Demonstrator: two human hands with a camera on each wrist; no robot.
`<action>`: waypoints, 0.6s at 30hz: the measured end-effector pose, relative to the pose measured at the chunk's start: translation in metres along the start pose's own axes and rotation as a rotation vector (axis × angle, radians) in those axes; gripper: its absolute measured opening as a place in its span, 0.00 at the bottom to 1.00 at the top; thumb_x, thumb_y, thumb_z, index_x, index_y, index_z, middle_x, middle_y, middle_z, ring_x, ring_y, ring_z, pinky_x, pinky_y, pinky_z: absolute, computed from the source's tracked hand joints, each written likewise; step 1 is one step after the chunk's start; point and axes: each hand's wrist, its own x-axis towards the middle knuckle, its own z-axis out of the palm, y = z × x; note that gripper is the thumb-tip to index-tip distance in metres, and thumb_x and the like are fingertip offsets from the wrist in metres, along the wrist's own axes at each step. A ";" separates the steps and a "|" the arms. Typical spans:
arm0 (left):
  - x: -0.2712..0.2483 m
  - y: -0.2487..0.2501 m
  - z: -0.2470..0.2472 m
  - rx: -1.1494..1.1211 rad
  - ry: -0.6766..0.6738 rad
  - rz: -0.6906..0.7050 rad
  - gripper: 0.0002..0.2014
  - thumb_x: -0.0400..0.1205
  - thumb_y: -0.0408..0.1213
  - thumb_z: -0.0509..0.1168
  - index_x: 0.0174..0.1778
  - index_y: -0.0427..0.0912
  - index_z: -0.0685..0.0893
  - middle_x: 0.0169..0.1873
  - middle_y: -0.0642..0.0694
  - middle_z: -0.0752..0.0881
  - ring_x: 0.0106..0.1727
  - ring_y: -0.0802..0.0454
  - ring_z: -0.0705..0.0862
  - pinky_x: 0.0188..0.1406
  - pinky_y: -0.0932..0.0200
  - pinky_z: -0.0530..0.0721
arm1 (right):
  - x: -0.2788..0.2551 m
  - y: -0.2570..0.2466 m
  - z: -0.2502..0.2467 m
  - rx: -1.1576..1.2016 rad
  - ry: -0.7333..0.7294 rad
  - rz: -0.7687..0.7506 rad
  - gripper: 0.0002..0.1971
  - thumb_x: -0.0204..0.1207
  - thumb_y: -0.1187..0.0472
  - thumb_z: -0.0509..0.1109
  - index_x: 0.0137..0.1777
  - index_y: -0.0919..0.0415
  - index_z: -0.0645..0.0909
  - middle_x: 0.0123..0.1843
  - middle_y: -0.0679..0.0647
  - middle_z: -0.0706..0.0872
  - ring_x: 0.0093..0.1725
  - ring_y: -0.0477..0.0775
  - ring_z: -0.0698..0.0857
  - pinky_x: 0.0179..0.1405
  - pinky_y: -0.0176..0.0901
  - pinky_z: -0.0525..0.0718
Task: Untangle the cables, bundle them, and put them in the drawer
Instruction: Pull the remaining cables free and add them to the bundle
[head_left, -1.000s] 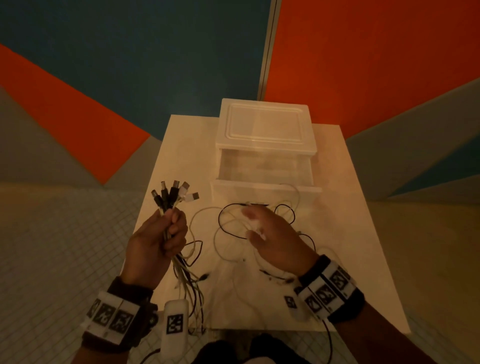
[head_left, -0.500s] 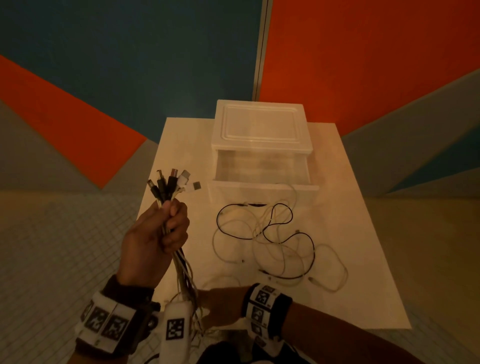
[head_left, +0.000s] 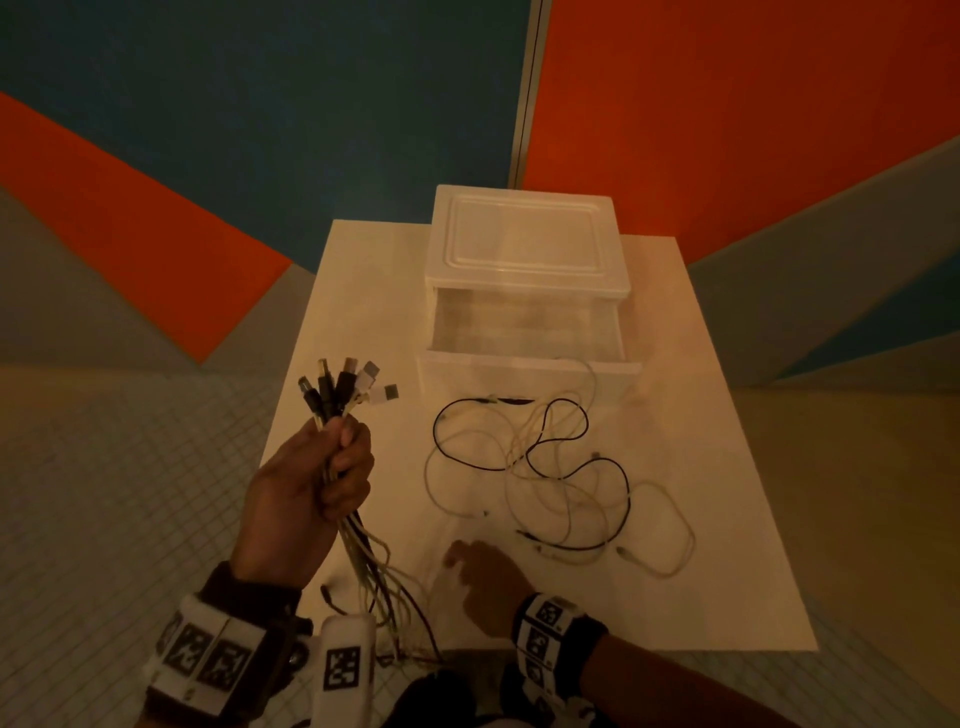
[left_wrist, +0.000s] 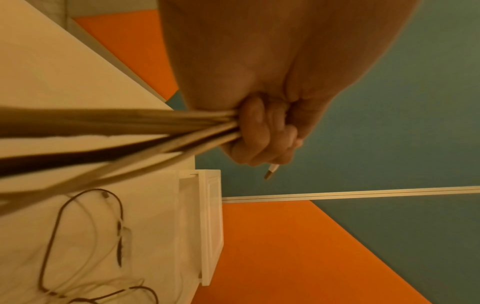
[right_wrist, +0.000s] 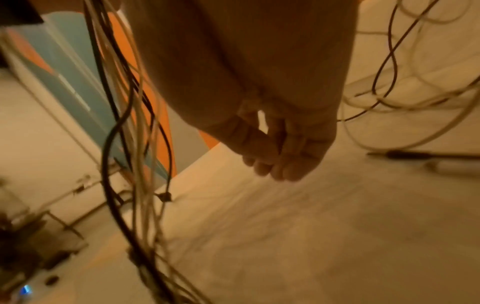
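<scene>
Drawer (head_left: 527, 332) stands pulled out at the far side of the table (head_left: 727, 519), nothing visible inside. Left hand (head_left: 306, 499) clamps a bundle of cables (head_left: 343, 389). Loose cables (head_left: 561, 478) lie near the drawer front. Right hand (head_left: 488, 587) hovers nearside, fingers relaxed, holding nothing.

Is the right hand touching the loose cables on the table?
Apart. The head view shows bare table between the right hand and the loose cables; its fingers hold nothing.
</scene>
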 end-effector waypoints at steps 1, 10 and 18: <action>-0.001 -0.003 -0.002 0.000 0.022 -0.015 0.10 0.86 0.37 0.53 0.39 0.41 0.73 0.30 0.49 0.66 0.23 0.59 0.57 0.19 0.64 0.55 | -0.002 0.001 0.002 -0.014 -0.005 0.094 0.23 0.73 0.69 0.62 0.69 0.58 0.71 0.64 0.58 0.75 0.66 0.61 0.75 0.66 0.51 0.74; -0.009 -0.013 -0.006 0.062 0.109 -0.035 0.12 0.86 0.35 0.50 0.38 0.40 0.73 0.30 0.48 0.67 0.24 0.57 0.54 0.18 0.64 0.55 | -0.008 0.065 0.008 -0.340 0.180 0.324 0.26 0.30 0.66 0.88 0.32 0.64 0.85 0.29 0.62 0.81 0.24 0.61 0.82 0.14 0.45 0.78; 0.000 -0.023 -0.008 0.059 0.103 -0.065 0.11 0.86 0.36 0.52 0.38 0.40 0.73 0.30 0.47 0.67 0.23 0.58 0.56 0.19 0.62 0.54 | -0.007 0.087 0.009 -0.419 0.096 0.324 0.24 0.37 0.66 0.88 0.37 0.66 0.86 0.31 0.63 0.83 0.25 0.62 0.81 0.20 0.52 0.80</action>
